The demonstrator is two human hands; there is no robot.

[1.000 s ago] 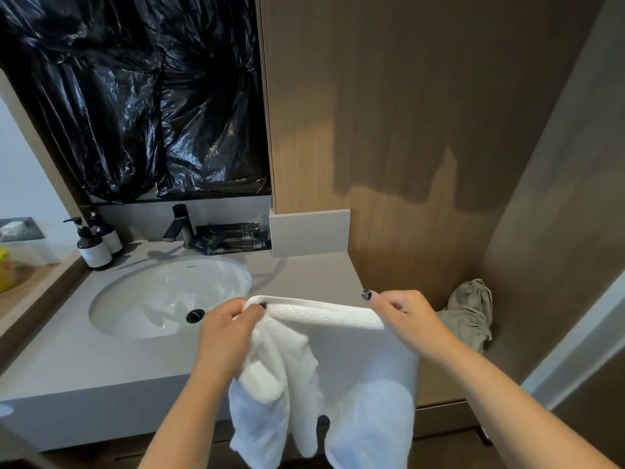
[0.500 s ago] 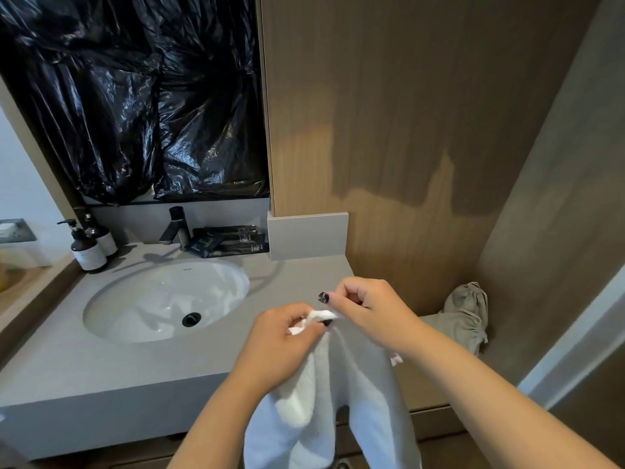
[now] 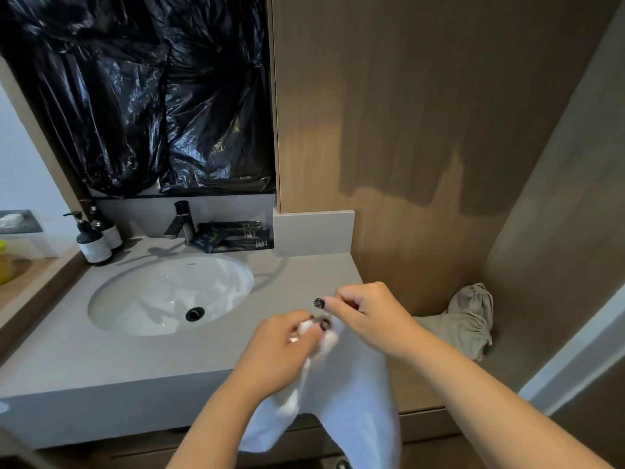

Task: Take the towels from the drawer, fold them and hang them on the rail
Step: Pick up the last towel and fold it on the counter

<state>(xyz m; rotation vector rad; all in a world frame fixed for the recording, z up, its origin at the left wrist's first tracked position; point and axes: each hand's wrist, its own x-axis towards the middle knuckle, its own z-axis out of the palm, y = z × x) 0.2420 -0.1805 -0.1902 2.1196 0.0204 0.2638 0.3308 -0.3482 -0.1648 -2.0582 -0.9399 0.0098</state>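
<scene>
Your left hand [image 3: 285,346] and right hand [image 3: 367,316] pinch towel [image 3: 355,394] corners together at top, hands touching; long axis hangs straight down past bench [image 3: 135,363] edge (rail unseen).

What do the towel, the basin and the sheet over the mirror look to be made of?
Towel: white terry cloth, probably cotton; fluffy pile, hangs limp.
Basin: glossy white, likely glazed ceramic; bright reflections.
Sheet: thin black plastic film; shiny, sharply crinkled.
</scene>
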